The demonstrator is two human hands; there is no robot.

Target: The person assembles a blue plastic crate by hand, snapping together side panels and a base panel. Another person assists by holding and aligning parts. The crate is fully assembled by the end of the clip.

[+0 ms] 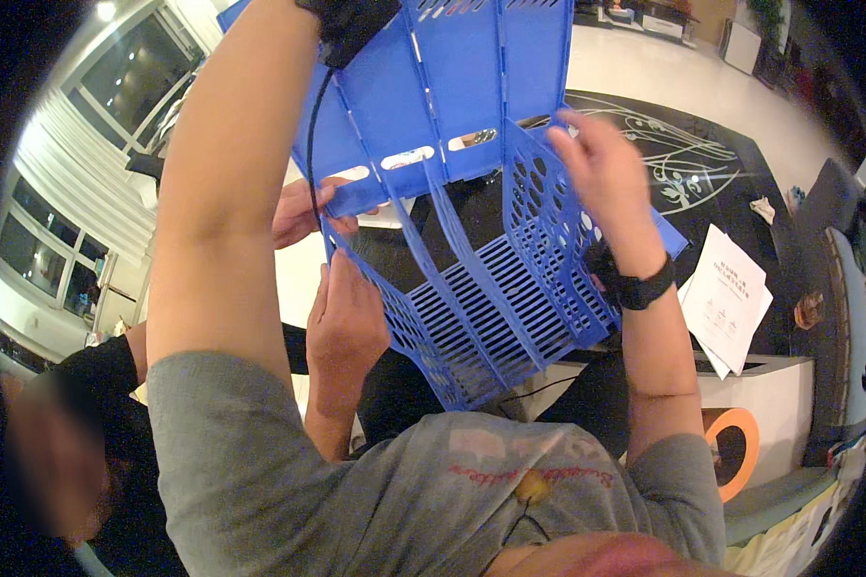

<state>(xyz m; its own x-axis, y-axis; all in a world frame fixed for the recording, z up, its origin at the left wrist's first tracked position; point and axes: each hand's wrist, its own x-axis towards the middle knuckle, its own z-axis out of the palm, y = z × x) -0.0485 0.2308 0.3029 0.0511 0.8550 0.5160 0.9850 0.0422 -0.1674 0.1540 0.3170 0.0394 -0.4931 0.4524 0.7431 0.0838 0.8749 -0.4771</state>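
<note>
A blue plastic file rack [481, 308] with a slatted base, thin dividers and perforated side panels stands tilted in front of me. A broad blue panel [375, 106] with oval slots rises at its far end. My left arm reaches up past this panel; its black-banded wrist meets the top edge and the hand is out of view. My right hand [601, 173], slightly blurred, is at the upper corner of the right side panel, thumb and fingers apart. Another person's hand [346, 313] is at the left side panel, and a second hand [303, 210] touches the broad panel's lower corner.
A co-worker in a black sleeve [101, 380] is close on my left. Behind the rack is a dark table [683, 163] with white floral lines. Printed sheets [726, 298] lie at right, above an orange ring [736, 452]. A black cable [311, 144] hangs from my left wrist.
</note>
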